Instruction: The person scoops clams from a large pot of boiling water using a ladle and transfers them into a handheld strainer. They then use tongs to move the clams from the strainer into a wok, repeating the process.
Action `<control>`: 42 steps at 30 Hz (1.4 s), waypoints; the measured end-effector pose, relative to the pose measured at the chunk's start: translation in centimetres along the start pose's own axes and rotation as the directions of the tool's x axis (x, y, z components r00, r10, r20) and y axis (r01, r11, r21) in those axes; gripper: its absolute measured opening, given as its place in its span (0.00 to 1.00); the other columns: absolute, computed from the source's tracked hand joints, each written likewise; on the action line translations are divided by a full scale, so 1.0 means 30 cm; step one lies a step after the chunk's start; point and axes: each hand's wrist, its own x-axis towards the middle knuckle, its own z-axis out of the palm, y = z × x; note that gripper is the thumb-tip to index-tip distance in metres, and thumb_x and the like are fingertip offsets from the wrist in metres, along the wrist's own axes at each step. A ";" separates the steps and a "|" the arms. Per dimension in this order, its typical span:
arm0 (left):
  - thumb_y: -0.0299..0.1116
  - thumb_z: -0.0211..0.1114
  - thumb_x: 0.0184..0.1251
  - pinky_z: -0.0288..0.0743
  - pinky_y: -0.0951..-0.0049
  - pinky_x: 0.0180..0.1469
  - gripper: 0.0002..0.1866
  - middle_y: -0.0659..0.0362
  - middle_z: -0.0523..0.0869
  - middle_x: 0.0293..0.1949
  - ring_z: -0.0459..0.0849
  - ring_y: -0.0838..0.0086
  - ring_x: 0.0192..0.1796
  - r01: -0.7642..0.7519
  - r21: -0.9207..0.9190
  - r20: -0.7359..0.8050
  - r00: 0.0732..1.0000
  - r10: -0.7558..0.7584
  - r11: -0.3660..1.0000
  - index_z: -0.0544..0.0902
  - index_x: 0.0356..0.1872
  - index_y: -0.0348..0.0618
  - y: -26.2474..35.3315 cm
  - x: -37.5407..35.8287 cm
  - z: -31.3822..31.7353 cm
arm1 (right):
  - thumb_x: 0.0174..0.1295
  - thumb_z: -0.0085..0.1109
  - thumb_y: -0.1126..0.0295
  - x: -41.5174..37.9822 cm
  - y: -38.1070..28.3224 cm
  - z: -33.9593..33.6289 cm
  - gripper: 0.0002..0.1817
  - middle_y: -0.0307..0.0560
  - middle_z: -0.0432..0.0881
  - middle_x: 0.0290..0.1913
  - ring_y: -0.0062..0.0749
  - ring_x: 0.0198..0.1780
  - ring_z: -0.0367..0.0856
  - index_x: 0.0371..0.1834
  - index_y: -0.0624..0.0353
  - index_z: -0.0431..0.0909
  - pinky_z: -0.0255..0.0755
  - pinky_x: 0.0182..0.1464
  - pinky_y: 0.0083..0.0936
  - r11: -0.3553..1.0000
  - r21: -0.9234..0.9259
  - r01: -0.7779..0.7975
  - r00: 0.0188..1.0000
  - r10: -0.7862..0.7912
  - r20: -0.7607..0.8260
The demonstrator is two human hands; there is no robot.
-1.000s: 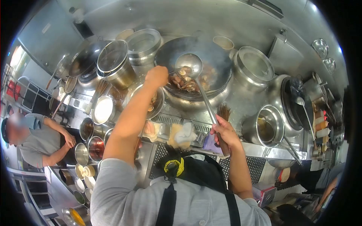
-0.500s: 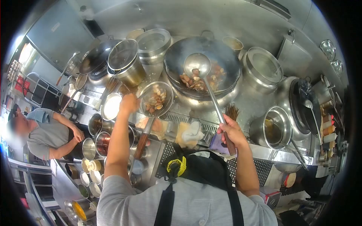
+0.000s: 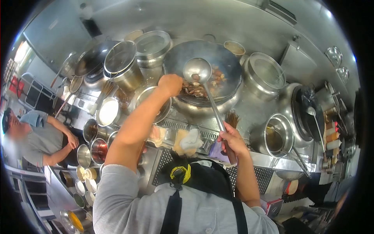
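Brown-shelled clams (image 3: 194,90) lie heaped in the near part of the blackened wok (image 3: 177,58), with a few more scattered to the right of its middle. At least one appears to sit in the bowl of the long ladle (image 3: 197,68), which hangs over the wok. Clams could spill over the wok's near rim if the ladle pushes the heap too hard, and a tilt of the bowl could drop its load. Haze rises inside the wok, so the left hand (image 3: 170,85), held at its left rim, risks a burn from hot metal or a splash.

The right hand (image 3: 233,142), below and right of the wok, has its thumb and fingers clamped around the ladle's handle. The left hand's fingers curl under, out of sight; whether they grip anything cannot be told.

Just left of the wok, a round metal strainer (image 3: 164,110) shows partly behind the left forearm; a careless elbow could knock it. Outward from the wok, a bamboo brush (image 3: 232,118) stands near its lower right, a steel pot (image 3: 267,72) sits to its right, and a co-worker (image 3: 35,134) is well apart on its left.
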 end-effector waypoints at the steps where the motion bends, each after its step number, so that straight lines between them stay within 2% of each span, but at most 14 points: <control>1: 0.41 0.70 0.68 0.84 0.53 0.51 0.13 0.46 0.91 0.41 0.91 0.52 0.49 -0.020 0.040 0.001 1.000 0.020 0.999 0.91 0.42 0.41 0.019 0.026 0.006 | 0.74 0.55 0.68 0.001 0.001 0.000 0.33 0.41 0.80 0.34 0.22 0.20 0.74 0.82 0.51 0.60 0.70 0.20 0.21 1.000 0.000 0.007 1.000 -0.007 0.004; 7: 0.39 0.69 0.69 0.85 0.54 0.50 0.12 0.47 0.91 0.41 0.91 0.51 0.47 -0.032 0.086 0.052 0.998 0.028 0.996 0.91 0.38 0.40 0.022 0.023 -0.007 | 0.74 0.56 0.69 0.002 0.028 0.020 0.34 0.38 0.78 0.33 0.19 0.19 0.72 0.83 0.46 0.60 0.70 0.20 0.20 0.999 0.023 0.025 1.000 -0.024 -0.011; 10: 0.40 0.68 0.68 0.84 0.52 0.48 0.12 0.46 0.91 0.39 0.90 0.50 0.45 -0.017 0.103 0.065 0.998 0.010 0.994 0.90 0.37 0.41 -0.014 -0.014 0.002 | 0.72 0.58 0.69 0.028 0.075 0.035 0.36 0.50 0.85 0.39 0.36 0.25 0.82 0.83 0.50 0.60 0.79 0.31 0.34 0.966 -0.249 0.069 0.988 -0.101 -0.120; 13: 0.41 0.68 0.68 0.83 0.50 0.45 0.13 0.46 0.90 0.37 0.89 0.49 0.43 0.007 0.041 -0.018 1.000 -0.006 0.999 0.90 0.35 0.42 -0.056 -0.095 -0.006 | 0.69 0.57 0.71 0.075 0.101 0.020 0.38 0.64 0.86 0.53 0.56 0.43 0.88 0.83 0.54 0.58 0.82 0.51 0.40 0.631 -0.741 0.229 0.864 -0.482 -0.144; 17: 0.42 0.68 0.68 0.81 0.48 0.43 0.13 0.46 0.89 0.34 0.88 0.47 0.40 0.009 -0.028 -0.166 0.986 -0.013 1.000 0.89 0.35 0.44 -0.161 -0.226 0.002 | 0.68 0.56 0.70 0.078 -0.005 -0.024 0.38 0.72 0.77 0.67 0.66 0.69 0.75 0.82 0.59 0.57 0.69 0.70 0.43 0.627 -0.754 0.193 0.813 -0.533 -0.236; 20: 0.42 0.69 0.67 0.81 0.48 0.43 0.13 0.46 0.88 0.31 0.88 0.46 0.39 0.121 -0.063 -0.240 0.962 -0.132 0.991 0.89 0.33 0.42 -0.206 -0.362 -0.031 | 0.68 0.56 0.70 0.058 -0.112 -0.076 0.38 0.73 0.77 0.66 0.66 0.68 0.75 0.82 0.60 0.57 0.69 0.70 0.44 0.613 -0.790 -0.034 0.853 -0.394 -0.342; 21: 0.41 0.70 0.65 0.82 0.49 0.43 0.13 0.45 0.88 0.30 0.89 0.46 0.38 0.144 -0.055 -0.304 0.940 -0.154 0.988 0.88 0.31 0.41 -0.236 -0.407 -0.013 | 0.71 0.55 0.66 0.072 -0.091 -0.122 0.38 0.73 0.80 0.60 0.68 0.60 0.80 0.83 0.57 0.53 0.72 0.64 0.51 0.549 -0.835 -0.028 0.840 -0.440 -0.317; 23: 0.43 0.71 0.64 0.80 0.46 0.43 0.14 0.47 0.87 0.28 0.88 0.45 0.37 0.038 -0.043 -0.427 0.903 -0.052 0.998 0.88 0.31 0.42 -0.351 -0.464 0.105 | 0.71 0.55 0.66 0.052 -0.127 -0.150 0.38 0.73 0.81 0.59 0.68 0.60 0.80 0.83 0.58 0.54 0.72 0.65 0.51 0.527 -0.850 -0.010 0.847 -0.447 -0.287; 25: 0.41 0.71 0.63 0.79 0.45 0.43 0.13 0.45 0.88 0.30 0.88 0.44 0.38 0.146 -0.072 -0.317 0.935 -0.162 0.987 0.88 0.32 0.41 -0.397 -0.524 0.163 | 0.70 0.54 0.66 0.037 -0.119 -0.184 0.37 0.74 0.82 0.58 0.69 0.60 0.80 0.82 0.61 0.56 0.72 0.64 0.51 0.481 -0.875 0.063 0.813 -0.533 -0.234; 28: 0.41 0.71 0.64 0.80 0.45 0.44 0.14 0.43 0.89 0.32 0.88 0.43 0.39 0.268 -0.181 -0.061 0.957 -0.283 0.946 0.88 0.32 0.39 -0.451 -0.561 0.275 | 0.70 0.54 0.67 -0.021 -0.186 -0.163 0.37 0.74 0.82 0.56 0.65 0.53 0.85 0.81 0.63 0.56 0.75 0.60 0.49 0.594 -0.804 -0.034 0.930 -0.276 -0.243; 29: 0.41 0.71 0.64 0.81 0.45 0.45 0.14 0.42 0.89 0.32 0.88 0.43 0.40 0.296 -0.183 -0.030 0.952 -0.306 0.938 0.88 0.32 0.38 -0.479 -0.566 0.359 | 0.71 0.54 0.68 -0.058 -0.227 -0.130 0.37 0.65 0.86 0.46 0.52 0.36 0.89 0.82 0.63 0.55 0.81 0.46 0.44 0.685 -0.723 -0.090 0.953 -0.152 -0.262; 32: 0.44 0.71 0.64 0.81 0.46 0.46 0.17 0.40 0.88 0.32 0.88 0.41 0.41 0.331 -0.251 -0.041 0.935 -0.352 0.910 0.88 0.33 0.38 -0.484 -0.583 0.441 | 0.69 0.55 0.72 -0.099 -0.208 -0.112 0.36 0.44 0.80 0.32 0.26 0.21 0.78 0.81 0.60 0.59 0.73 0.23 0.29 0.913 -0.409 -0.016 0.969 -0.087 -0.232; 35: 0.45 0.70 0.65 0.80 0.45 0.44 0.17 0.39 0.88 0.32 0.87 0.40 0.40 0.282 -0.291 -0.136 0.934 -0.331 0.914 0.87 0.35 0.38 -0.479 -0.590 0.414 | 0.68 0.56 0.74 -0.176 -0.279 -0.064 0.37 0.40 0.78 0.30 0.24 0.20 0.75 0.82 0.58 0.59 0.69 0.20 0.26 0.967 -0.237 -0.097 0.983 0.055 -0.176; 42: 0.45 0.68 0.69 0.77 0.46 0.43 0.17 0.39 0.86 0.33 0.86 0.40 0.40 0.056 -0.431 -0.349 0.910 -0.224 0.901 0.87 0.36 0.38 -0.309 -0.503 0.147 | 0.68 0.59 0.73 -0.220 -0.232 -0.018 0.36 0.44 0.80 0.31 0.21 0.18 0.74 0.81 0.61 0.60 0.66 0.17 0.20 0.988 0.135 -0.078 0.995 0.086 -0.057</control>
